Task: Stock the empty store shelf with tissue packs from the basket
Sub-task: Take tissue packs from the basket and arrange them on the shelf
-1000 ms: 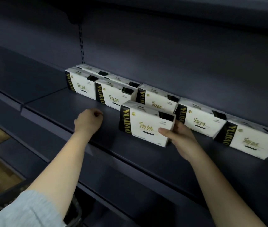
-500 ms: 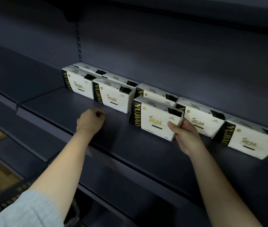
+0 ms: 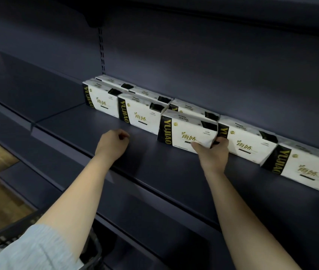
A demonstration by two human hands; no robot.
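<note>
Seven tissue packs on the shelf, and I am seating the newest in the front row.

My right hand (image 3: pixel 212 151) pinches the held pack (image 3: pixel 186 133) at its lower right corner, thumb on the printed face and fingers behind, so I can steer it upright with the label outward; it stands on the shelf (image 3: pixel 154 168) in front of the back row (image 3: pixel 193 111), touching the front pack (image 3: pixel 141 115) at its 9 o'clock. My left hand (image 3: pixel 113 143) rests on the shelf at 9 o'clock from the pack, fingers curled on nothing, steadying me. The basket (image 3: pixel 3 236) sits at 7 o'clock. Compared with half a second ago, the pack has slid leftward and closed the gap with its neighbour; the left hand has not moved.
</note>
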